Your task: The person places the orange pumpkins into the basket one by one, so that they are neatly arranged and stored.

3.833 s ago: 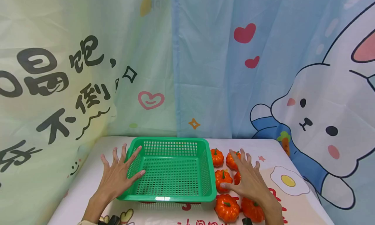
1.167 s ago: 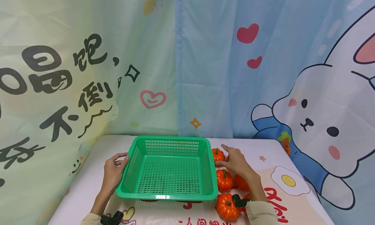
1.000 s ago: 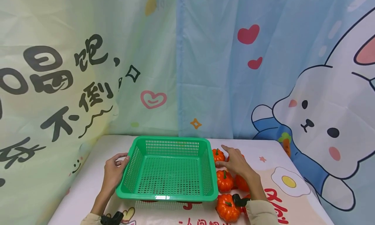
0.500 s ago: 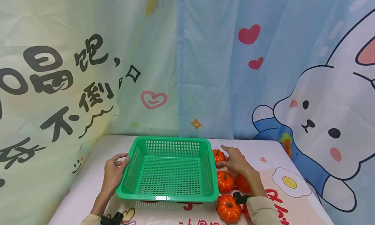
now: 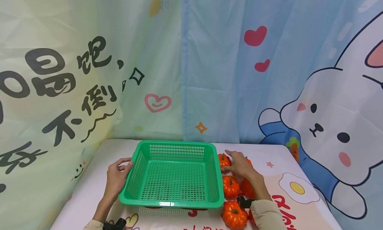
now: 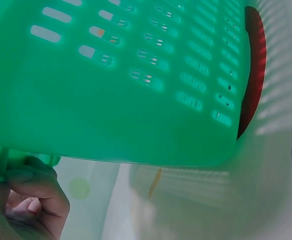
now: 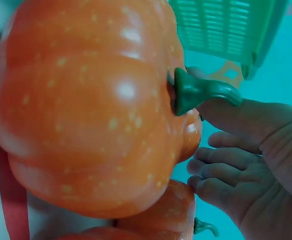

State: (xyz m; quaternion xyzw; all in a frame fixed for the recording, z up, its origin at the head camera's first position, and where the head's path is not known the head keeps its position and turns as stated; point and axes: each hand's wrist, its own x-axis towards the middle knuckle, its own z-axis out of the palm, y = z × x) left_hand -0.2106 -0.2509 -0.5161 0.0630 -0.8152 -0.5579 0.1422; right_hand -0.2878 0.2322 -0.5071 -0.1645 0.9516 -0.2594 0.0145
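Observation:
At the left side of the green plastic basket (image 5: 172,180), my left hand (image 5: 116,176) grips the rim between thumb and curled fingers; the left wrist view shows the bent fingers (image 6: 35,200) at the rim. My right hand (image 5: 240,165) is among the orange toy pumpkins right of the basket. Its thumb and index finger are spread on either side of the rear left pumpkin (image 5: 224,160); whether they touch it is unclear. In the right wrist view a near pumpkin (image 7: 90,105) with a green stem fills much of the picture, partly hiding the thumb.
More pumpkins stand in the column beside the basket: a middle one (image 5: 230,186) and a front one (image 5: 234,215). The hand and forearm partly cover other pumpkins (image 5: 247,188). A printed cloth covers the table (image 5: 299,210); a patterned curtain (image 5: 209,73) hangs behind.
Since the oldest frame, my left hand has gone from hovering spread over the basket to holding its left rim. My right hand has moved to the rear pumpkins. Over the last second both stay nearly still.

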